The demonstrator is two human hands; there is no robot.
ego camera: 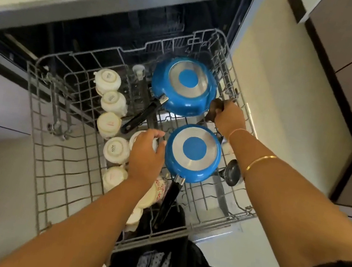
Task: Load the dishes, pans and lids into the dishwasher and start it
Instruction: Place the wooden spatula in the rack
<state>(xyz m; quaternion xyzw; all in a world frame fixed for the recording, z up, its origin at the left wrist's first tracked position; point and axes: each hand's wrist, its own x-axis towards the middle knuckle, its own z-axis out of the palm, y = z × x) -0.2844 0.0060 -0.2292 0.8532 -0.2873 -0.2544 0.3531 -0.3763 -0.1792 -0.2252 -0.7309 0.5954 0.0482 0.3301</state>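
Both hands reached down into the pulled-out wire rack (37, 133) of the dishwasher. Two blue pans lay upside down: the larger pan (184, 85) at the rack's far right, its black handle pointing toward the near left; the smaller pan (192, 153) nearer, its handle pointing toward the person. The left hand (147, 155), fingers curled, gripped a white cup (137, 137) beside the small pan. The right hand (231, 118), arm outstretched, closed on a dark brown object (216, 107) by the large pan's rim; what it was could not be made out. White cups (111, 104) stood inverted in a row left of the pans.
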